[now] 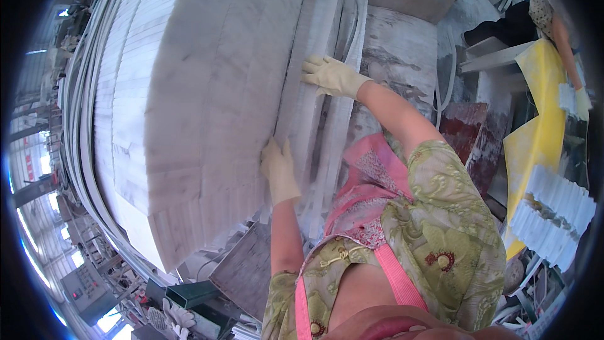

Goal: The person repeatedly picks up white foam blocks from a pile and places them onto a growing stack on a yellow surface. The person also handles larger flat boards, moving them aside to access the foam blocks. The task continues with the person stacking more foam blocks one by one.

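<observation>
A broad layer of white-grey marble strips (220, 69) stands side by side in front of me. My left hand (277, 167), in a cream glove, lies on the near part of the strips, its thumb apart from the fingers. Farther off and to the right, my right hand (333, 77), in a matching glove, rests with fingers spread on a long pale strip (314, 25) along the right edge of the layer. Neither hand is wrapped round a strip.
A dusty wooden board (399, 50) lies right of the strips. Farther right are a yellow sheet (541, 126), a stack of pale strips (550, 217) and another person's arm (566, 56). A control box (87, 289) and loose gloves (179, 320) are at lower left.
</observation>
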